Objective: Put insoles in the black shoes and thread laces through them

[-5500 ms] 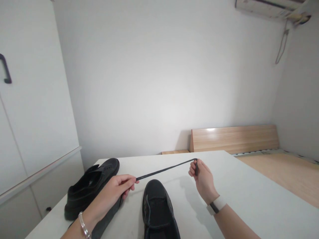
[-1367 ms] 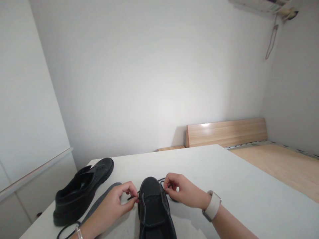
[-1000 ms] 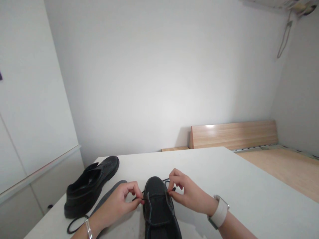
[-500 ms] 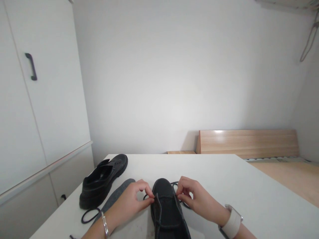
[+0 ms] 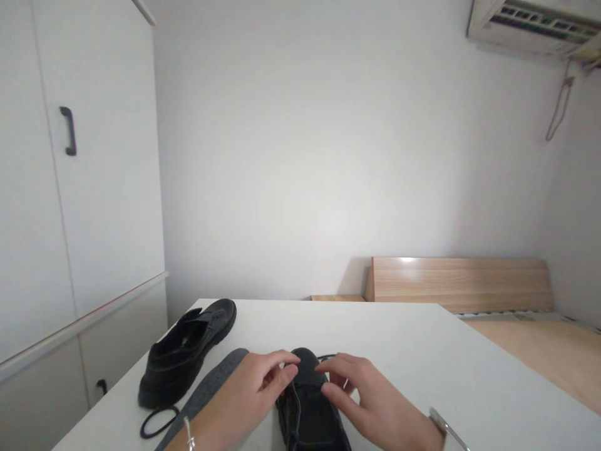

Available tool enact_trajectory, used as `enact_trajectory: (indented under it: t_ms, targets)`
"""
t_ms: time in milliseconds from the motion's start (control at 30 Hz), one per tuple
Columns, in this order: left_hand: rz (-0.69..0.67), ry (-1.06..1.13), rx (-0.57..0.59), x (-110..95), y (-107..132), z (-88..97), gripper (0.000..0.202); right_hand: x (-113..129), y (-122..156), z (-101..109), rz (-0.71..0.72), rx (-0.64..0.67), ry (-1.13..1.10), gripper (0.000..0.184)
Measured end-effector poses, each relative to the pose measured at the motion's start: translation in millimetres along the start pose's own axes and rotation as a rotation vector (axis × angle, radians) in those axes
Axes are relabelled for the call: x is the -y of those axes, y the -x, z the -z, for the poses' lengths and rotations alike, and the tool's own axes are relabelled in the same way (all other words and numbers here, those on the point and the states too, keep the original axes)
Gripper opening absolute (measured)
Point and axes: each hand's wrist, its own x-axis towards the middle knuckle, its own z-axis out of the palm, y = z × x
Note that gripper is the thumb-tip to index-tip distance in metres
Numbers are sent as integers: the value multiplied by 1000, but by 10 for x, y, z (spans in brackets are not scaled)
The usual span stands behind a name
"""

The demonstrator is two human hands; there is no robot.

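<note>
Nearest, a bracelet circles the left wrist and a watch the right, partly cut off by the frame. The left hand reaches over the left side of the near black lace-up shoe, thumb and forefinger bent close together; whether that grip pinches a bit of lace I cannot tell. The right hand is over the opposite side, its grip loose, thumb apart from the forefinger, nothing visible between them.

This shoe sits upright on the white worktop between the hands, toe pointing away. A black shoelace shows just past the right fingers; its path to the eyelets is hidden. No lace crosses the tongue and no bow shows, so lacing looks to be at an early stage, with the crossings and tying left.

To the left lie a loop of black cord and a grey insole. Beyond the insole stands the second black shoe, with no lace visible across it.

Farther off are a white cabinet, a wooden headboard and, high up, an air conditioner.
</note>
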Motion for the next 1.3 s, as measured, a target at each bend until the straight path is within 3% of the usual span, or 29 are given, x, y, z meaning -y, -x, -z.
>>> enact_trajectory:
  t_ms: [100, 167, 267, 333, 467, 533, 633, 767, 867, 1000, 1133, 1200, 1300]
  targets:
    - [46, -224, 39, -218, -54, 27, 41, 174, -3, -34, -89, 39, 149, 24]
    - [74, -328, 73, -333, -135, 63, 31, 245, -43, -92, -148, 46, 249, 22]
    - [75, -366, 154, -409, -290, 111, 11, 325, -130, -177, -202, 62, 386, 34]
    - [73, -376, 191, -413, -368, 118, 14, 371, -186, -207, -231, 92, 478, 37]
    - [39, -377, 101, -425, -367, 80, 21, 362, -232, -212, -230, 86, 570, 38]
    - [7, -354, 8, -456, -316, 63, 19, 286, -223, -209, -156, -67, 466, 28]
    - [-37, -265, -97, -509, -254, 45, 19, 139, -217, -216, -22, -347, 31, 11]
    - [-47, 107, -125, -506, -241, -29, 22, 22, -260, -243, -48, -374, -711, 25]
    - [-27, 441, -148, -442, -255, -112, 16, 16, -285, -271, -43, -338, -894, 41]
    - [44, 615, -148, -308, -273, -87, 38, 47, -262, -298, 18, -399, -793, 37]
    - [211, 309, -200, 19, -284, 60, 45, 38, -232, -308, 88, -521, -713, 29]
    - [350, 202, -116, 259, -291, 75, 56, 30, -220, -313, 123, -554, -659, 21]
    - [537, 219, 158, 576, -304, -20, 71, 38, -191, -325, 203, -575, -540, 12]
